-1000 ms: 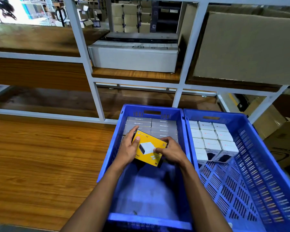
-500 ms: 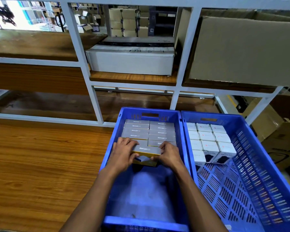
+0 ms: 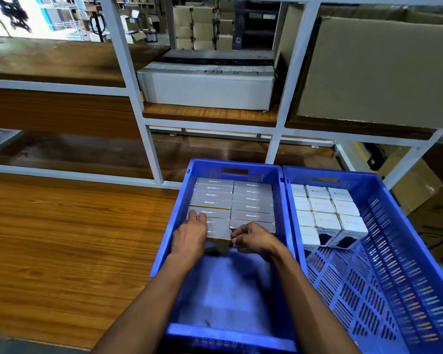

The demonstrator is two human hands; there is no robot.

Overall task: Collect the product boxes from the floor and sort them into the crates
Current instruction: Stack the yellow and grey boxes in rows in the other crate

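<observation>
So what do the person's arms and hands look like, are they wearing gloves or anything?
No gloves. Both the left hand and the right hand are bare, and both forearms are bare too, with no sleeves in view. I see no watch, rings or bands on them.

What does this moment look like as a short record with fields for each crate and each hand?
left crate: two columns of grey boxes at far end, near part bare
right crate: white boxes at far left corner
left hand: resting on nearest grey box
right hand: fingers curled at that box's right end
</observation>
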